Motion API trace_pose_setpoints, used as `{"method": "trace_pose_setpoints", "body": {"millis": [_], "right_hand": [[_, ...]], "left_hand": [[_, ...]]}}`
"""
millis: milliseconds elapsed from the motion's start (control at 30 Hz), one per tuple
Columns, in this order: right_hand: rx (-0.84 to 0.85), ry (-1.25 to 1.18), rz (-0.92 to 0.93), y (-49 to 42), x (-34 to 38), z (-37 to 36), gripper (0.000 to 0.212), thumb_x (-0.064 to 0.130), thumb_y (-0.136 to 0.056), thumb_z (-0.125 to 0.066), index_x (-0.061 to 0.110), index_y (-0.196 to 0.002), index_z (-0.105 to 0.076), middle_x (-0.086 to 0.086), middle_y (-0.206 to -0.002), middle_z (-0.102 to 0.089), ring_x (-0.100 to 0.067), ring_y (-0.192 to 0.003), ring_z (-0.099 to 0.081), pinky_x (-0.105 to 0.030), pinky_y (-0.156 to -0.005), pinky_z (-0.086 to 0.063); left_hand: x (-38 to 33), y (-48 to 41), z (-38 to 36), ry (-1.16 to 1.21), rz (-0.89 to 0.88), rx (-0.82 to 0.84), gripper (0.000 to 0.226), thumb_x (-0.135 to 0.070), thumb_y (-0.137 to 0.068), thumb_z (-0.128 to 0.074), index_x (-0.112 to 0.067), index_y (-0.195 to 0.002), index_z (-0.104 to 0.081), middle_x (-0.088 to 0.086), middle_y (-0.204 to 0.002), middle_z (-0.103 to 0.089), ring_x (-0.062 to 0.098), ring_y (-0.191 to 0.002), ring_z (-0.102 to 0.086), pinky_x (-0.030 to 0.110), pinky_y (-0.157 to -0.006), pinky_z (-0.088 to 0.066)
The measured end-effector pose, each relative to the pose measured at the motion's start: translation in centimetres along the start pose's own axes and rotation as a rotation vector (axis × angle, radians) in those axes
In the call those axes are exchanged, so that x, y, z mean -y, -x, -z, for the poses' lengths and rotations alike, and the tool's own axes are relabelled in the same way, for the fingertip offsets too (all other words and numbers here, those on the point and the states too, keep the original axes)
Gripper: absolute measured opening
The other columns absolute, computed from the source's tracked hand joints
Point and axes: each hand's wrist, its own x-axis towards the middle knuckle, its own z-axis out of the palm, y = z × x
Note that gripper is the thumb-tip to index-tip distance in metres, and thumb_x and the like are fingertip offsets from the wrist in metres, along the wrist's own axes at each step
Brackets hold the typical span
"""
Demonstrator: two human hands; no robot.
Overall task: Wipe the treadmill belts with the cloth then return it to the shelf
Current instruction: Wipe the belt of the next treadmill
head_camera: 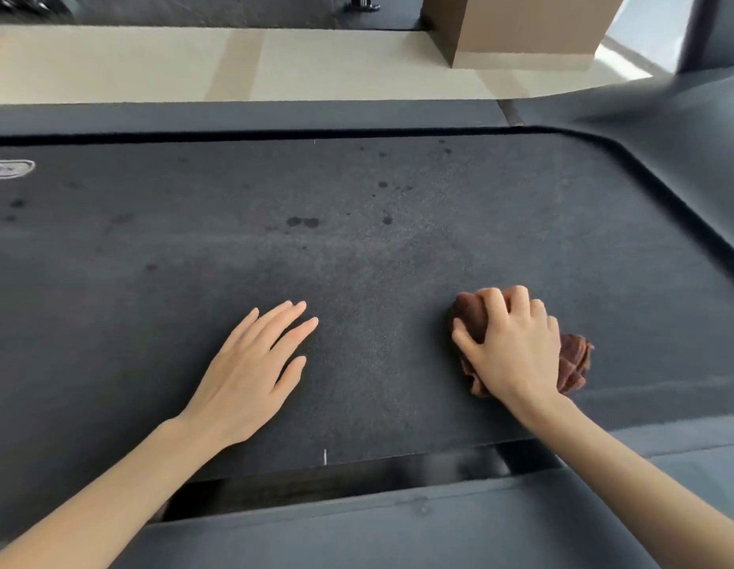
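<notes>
Treadmill belt (357,248): dark, speckled, darker spots toward its far edge; we see it fill the view.
Left hand (250,375): flat on the belt, fingers (291,318) straight, slightly apart, holding nothing.
Right hand (509,347): we find its fingers (494,301) curled over the cloth, clamped on it.
Cloth (576,359): reddish-brown, bunched, on the belt under the right palm, edges showing beyond fingertips and wrist.
</notes>
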Motion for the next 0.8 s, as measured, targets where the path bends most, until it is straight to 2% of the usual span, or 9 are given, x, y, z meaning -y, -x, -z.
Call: {"method": "trace_pose_setpoints", "body": {"millis": [133,333,467,533,600,800], "right_hand": [[0.017,0.0,0.068,1.5,6.6,-0.3,0.039,0.044,-0.079,-0.065,0.012,-0.1,-0.061,-0.014,-0.094,-0.057,-0.036,-0.077,-0.053,-0.04,-0.065,-0.042],[0.035,-0.052,0.179,3.2,19.4,-0.9,0.039,0.049,-0.081,-0.06,0.016,-0.101,-0.06,-0.011,-0.096,-0.057,-0.032,-0.079,-0.054,-0.037,-0.065,-0.041],[0.078,-0.093,0.291,4.6,29.0,-1.5,0.043,0.052,-0.086,-0.052,0.017,-0.111,-0.057,-0.01,-0.106,-0.055,-0.031,-0.088,-0.053,-0.039,-0.07,-0.04],[0.099,-0.106,0.333,5.3,32.8,-1.7,0.045,0.053,-0.087,-0.049,0.018,-0.115,-0.055,-0.01,-0.109,-0.054,-0.031,-0.091,-0.052,-0.039,-0.073,-0.04],[0.12,-0.105,0.365,5.9,36.0,-1.8,0.045,0.053,-0.088,-0.047,0.018,-0.116,-0.054,-0.01,-0.11,-0.053,-0.032,-0.092,-0.051,-0.04,-0.074,-0.039],[0.13,-0.126,0.49,7.5,44.1,-2.1,0.043,0.052,-0.087,-0.049,0.017,-0.113,-0.055,-0.011,-0.108,-0.053,-0.034,-0.091,-0.051,-0.04,-0.074,-0.039]], "left_hand": [[4.4,3.1,0.9,-0.032,0.104,-0.01,0.061,-0.043,-0.092,-0.018,-0.016,-0.141,-0.042,0.004,-0.149,-0.037,0.02,-0.14,-0.029,0.043,-0.115,-0.019],[9.2,7.6,2.4,-0.064,0.117,-0.032,0.061,-0.043,-0.091,-0.016,-0.018,-0.141,-0.042,0.001,-0.149,-0.038,0.019,-0.14,-0.03,0.042,-0.115,-0.02],[13.7,11.5,3.5,-0.074,0.248,-0.095,0.048,-0.036,-0.096,-0.041,-0.013,-0.137,-0.048,0.009,-0.143,-0.045,0.026,-0.136,-0.038,0.047,-0.112,-0.028],[16.6,14.0,4.1,-0.058,0.346,-0.119,0.048,-0.033,-0.095,-0.049,-0.013,-0.138,-0.046,0.009,-0.146,-0.042,0.027,-0.138,-0.034,0.047,-0.113,-0.025],[19.6,16.8,4.7,-0.052,0.41,-0.118,0.05,-0.034,-0.094,-0.048,-0.017,-0.141,-0.043,0.007,-0.149,-0.038,0.026,-0.14,-0.028,0.047,-0.114,-0.022],[25.6,23.9,6.4,-0.034,0.546,-0.092,0.054,-0.045,-0.097,-0.03,-0.028,-0.148,-0.023,-0.001,-0.157,-0.016,0.016,-0.145,-0.008,0.037,-0.118,-0.009]]}}
